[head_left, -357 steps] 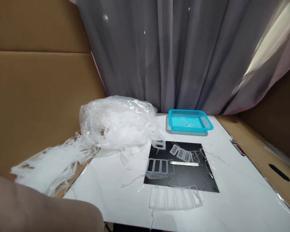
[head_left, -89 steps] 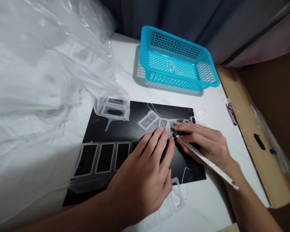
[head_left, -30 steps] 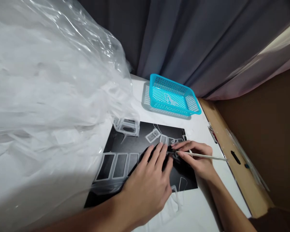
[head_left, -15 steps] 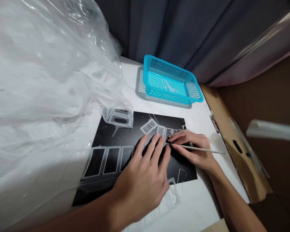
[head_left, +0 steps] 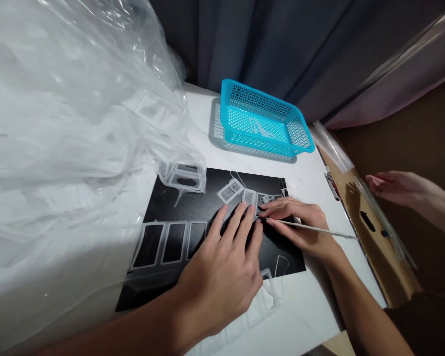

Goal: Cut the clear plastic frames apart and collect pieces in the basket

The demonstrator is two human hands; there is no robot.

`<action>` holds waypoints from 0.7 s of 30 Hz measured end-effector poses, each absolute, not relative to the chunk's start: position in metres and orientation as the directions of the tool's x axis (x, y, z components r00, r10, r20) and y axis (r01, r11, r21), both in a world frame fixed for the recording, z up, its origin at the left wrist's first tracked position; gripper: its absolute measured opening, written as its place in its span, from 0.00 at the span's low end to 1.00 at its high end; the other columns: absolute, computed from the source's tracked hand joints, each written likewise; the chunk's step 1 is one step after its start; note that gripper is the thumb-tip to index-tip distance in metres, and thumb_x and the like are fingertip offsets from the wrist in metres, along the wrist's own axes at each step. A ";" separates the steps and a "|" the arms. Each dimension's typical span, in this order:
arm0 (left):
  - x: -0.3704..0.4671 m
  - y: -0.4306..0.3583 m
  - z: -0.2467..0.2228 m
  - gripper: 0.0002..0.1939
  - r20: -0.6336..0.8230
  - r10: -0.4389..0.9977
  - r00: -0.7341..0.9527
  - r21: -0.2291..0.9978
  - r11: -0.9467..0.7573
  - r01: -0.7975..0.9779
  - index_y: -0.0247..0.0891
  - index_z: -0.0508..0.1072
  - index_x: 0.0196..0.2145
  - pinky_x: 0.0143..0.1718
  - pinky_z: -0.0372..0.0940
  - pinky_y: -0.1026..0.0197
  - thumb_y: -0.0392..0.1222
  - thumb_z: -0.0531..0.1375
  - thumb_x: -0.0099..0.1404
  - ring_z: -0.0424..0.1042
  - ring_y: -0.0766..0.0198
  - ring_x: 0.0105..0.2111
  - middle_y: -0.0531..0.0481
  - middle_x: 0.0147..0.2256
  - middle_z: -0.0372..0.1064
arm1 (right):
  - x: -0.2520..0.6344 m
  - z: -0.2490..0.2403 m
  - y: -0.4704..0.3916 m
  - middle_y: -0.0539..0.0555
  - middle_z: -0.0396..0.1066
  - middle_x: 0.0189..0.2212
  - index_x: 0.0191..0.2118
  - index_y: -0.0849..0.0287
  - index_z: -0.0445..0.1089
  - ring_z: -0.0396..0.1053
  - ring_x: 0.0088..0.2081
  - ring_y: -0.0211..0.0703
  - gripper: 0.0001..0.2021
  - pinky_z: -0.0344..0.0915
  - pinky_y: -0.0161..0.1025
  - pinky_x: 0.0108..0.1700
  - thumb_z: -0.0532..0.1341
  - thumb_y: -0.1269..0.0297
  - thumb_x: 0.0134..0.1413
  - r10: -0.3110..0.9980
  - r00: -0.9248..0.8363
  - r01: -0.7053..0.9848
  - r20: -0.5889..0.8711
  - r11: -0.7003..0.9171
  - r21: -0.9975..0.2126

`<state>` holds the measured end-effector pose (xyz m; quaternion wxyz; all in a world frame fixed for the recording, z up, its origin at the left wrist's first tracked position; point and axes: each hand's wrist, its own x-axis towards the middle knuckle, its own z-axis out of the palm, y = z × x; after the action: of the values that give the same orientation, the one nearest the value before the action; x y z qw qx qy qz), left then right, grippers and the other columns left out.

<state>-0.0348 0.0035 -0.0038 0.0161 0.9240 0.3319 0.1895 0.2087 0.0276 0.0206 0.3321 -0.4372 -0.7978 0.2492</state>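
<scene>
My left hand [head_left: 222, 269] lies flat with its fingers spread, fingertips on translucent frame-like plastic pieces [head_left: 248, 197] over a black sheet [head_left: 217, 182]. Close beside it, my right hand [head_left: 304, 225] pinches a thin pale stick-like tool [head_left: 319, 230]. The tool's tip points at the plastic by my left fingertips; my fingers partly hide it. A small two-window plastic piece [head_left: 230, 191] lies just beyond. A strip of clear plastic frames [head_left: 163, 244] stretches left from under my left hand, and more plastic frames [head_left: 250, 314] lie below my wrist.
A large clear plastic bag [head_left: 77, 123] fills the left side. A blue basket [head_left: 267, 143] with white scraps inside stands at the back of the white table [head_left: 311, 173]. Cardboard [head_left: 389, 257] borders the right edge, with a clear plastic strip [head_left: 333, 146] on it. Another person's hand [head_left: 389, 187] hovers there.
Another person's hand has come into view at the right. A pale strip seen in the air there is gone, and a clear strip now lies on the cardboard. My hands have barely shifted.
</scene>
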 end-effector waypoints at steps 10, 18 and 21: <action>-0.035 0.006 -0.013 0.33 0.424 0.615 0.665 0.124 -0.766 0.630 0.24 0.73 0.68 0.75 0.48 0.33 0.52 0.57 0.75 0.63 0.36 0.74 0.26 0.71 0.65 | 0.204 0.015 0.036 0.55 0.87 0.40 0.38 0.54 0.80 0.86 0.51 0.51 0.03 0.82 0.49 0.55 0.72 0.66 0.67 0.936 -0.254 0.410 0.245 0.334 -0.849; -0.037 0.017 -0.031 0.29 0.563 0.576 0.592 0.115 -0.764 0.635 0.33 0.80 0.63 0.79 0.40 0.39 0.53 0.59 0.73 0.64 0.43 0.73 0.36 0.69 0.70 | 0.199 0.010 0.045 0.55 0.87 0.33 0.36 0.55 0.81 0.85 0.35 0.47 0.09 0.79 0.39 0.39 0.72 0.58 0.66 0.951 0.027 0.387 0.309 0.275 -0.880; -0.038 0.017 -0.027 0.27 0.532 0.594 0.603 0.115 -0.756 0.644 0.36 0.82 0.61 0.79 0.39 0.41 0.53 0.59 0.74 0.64 0.44 0.72 0.39 0.69 0.72 | 0.200 0.010 0.049 0.52 0.84 0.27 0.36 0.56 0.78 0.82 0.29 0.45 0.12 0.77 0.39 0.36 0.71 0.55 0.67 0.918 0.219 0.311 0.331 0.256 -0.915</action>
<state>-0.0376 0.0174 -0.0273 -0.0445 0.8942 0.3463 0.2804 0.1999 0.0485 0.0105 0.5581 -0.5461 -0.5625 0.2719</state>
